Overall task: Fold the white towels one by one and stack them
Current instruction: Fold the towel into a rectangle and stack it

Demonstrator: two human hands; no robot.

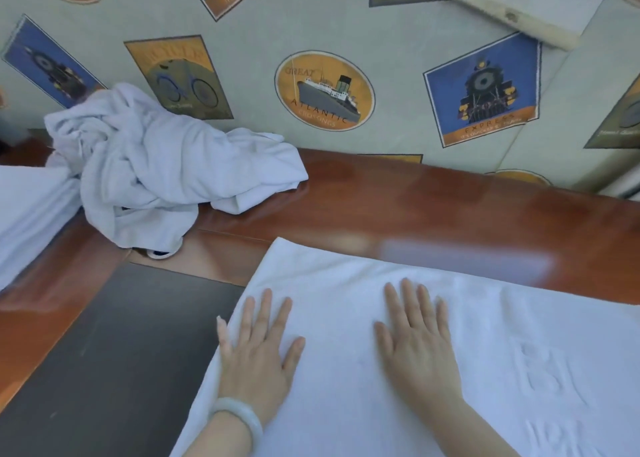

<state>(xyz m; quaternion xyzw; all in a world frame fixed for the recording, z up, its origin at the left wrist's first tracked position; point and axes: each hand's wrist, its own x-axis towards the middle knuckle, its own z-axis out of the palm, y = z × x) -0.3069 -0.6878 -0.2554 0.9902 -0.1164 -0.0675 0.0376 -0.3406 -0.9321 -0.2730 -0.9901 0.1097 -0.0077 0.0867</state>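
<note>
View: head camera, looking down at a table
Flat white terry towel [467,325]: spread smooth on the near right part of the table, with its far edge on the wood and its left edge over the dark panel
Raised lettering [543,370]: pressed into the towel's right part, too soft to read in full
Left hand [258,349]: palm down on the towel near its left edge, fingers straight and spread wide, holding nothing; the little finger lies at the towel's edge
Pale round bracelet [239,418]: on the left wrist
Right hand [415,338]: palm down near the towel's middle, fingers straight and slightly apart, pressing flat and holding nothing
Hands: side by side, apart from each other
Crumpled heap of white towels [156,165]: unfolded, on the far left of the table against the backdrop, well apart from the flat towel
White cloth at the left edge [27,210]: just beside the heap, partly out of frame
Reddish-brown glossy wooden table [450,207]: runs under both towels
Dark grey inset panel [121,345]: set in the table top, left of the flat towel
Pale green printed fabric backdrop [391,33]: behind the table, with ship, locomotive and bicycle pictures
</note>
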